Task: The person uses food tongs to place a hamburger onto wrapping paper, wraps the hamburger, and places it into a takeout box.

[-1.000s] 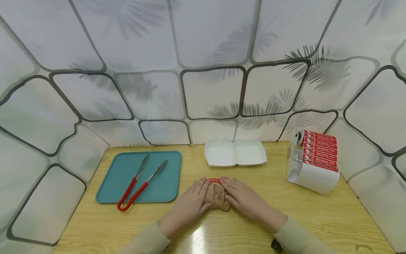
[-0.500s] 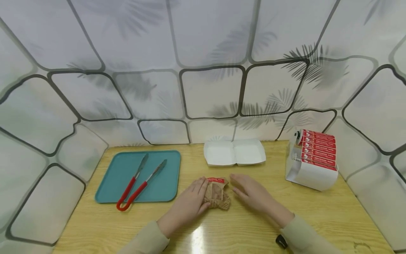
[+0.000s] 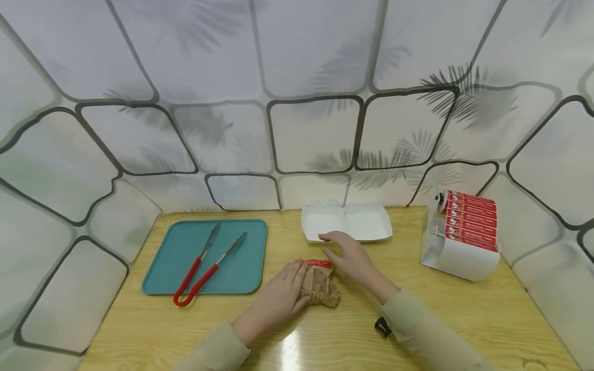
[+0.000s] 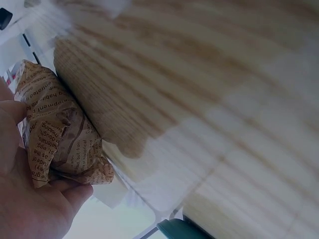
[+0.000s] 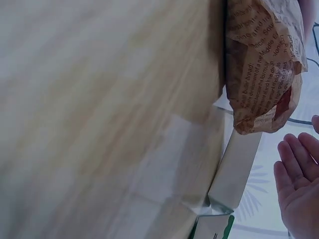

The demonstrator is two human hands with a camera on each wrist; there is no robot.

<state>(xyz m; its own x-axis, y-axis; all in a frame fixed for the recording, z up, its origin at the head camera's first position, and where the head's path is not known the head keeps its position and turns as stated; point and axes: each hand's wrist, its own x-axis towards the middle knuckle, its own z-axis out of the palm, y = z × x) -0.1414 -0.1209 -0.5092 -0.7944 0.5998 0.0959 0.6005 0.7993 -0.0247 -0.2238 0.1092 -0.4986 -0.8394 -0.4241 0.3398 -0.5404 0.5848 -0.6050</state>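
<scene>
A small bundle wrapped in brown printed paper lies on the table in front of the person, a red label along its far edge. The left hand holds its left side, fingers toward the far end and thumb at the near end; the left wrist view shows thumb and fingers on either side of the crumpled paper. Apart from the bundle, the right hand is over the table past its far right corner, near the open white box. Its fingers are extended and hold nothing in the right wrist view.
To the left, a teal tray bears red-handled metal tongs, whose handle end overhangs the near edge. A white dispenser with red labels stands at the right. A patterned wall closes off the table's back.
The right hand has let go of the bundle's right side, drawn off to the right, then moved up and left toward the white box. The left hand has stayed on the bundle.
</scene>
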